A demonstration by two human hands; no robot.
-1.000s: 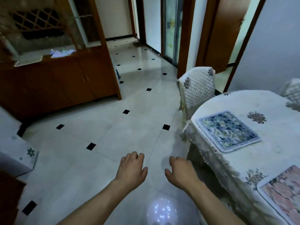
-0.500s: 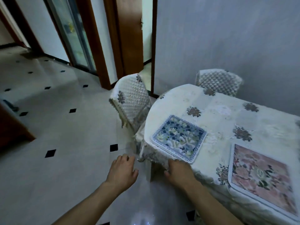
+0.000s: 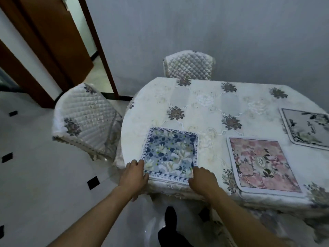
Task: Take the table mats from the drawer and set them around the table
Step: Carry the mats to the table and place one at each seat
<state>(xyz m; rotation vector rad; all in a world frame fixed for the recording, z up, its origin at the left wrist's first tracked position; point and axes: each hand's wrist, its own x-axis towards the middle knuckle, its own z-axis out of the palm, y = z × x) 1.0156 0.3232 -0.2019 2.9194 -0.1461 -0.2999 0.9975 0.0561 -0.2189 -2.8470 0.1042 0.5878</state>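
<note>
A blue floral table mat [image 3: 170,155] with a lettered border lies at the near left edge of the table [image 3: 204,104], which wears a white embroidered cloth. My left hand [image 3: 134,173] touches the mat's near left corner. My right hand [image 3: 202,180] rests at its near right corner. Whether the fingers pinch the mat or only press on it I cannot tell. A pink floral mat [image 3: 260,164] lies to the right. A grey floral mat [image 3: 308,128] sits at the far right, partly cut off by the frame.
Two chairs with quilted white covers stand by the table: one on the left [image 3: 85,118], one at the far side [image 3: 188,65]. A wooden door frame [image 3: 49,50] rises at the back left. The tiled floor [image 3: 44,184] lies to my left.
The view swung from the floor and cabinet round to the table. Both hands went from hanging over the floor to the near corners of the blue mat.
</note>
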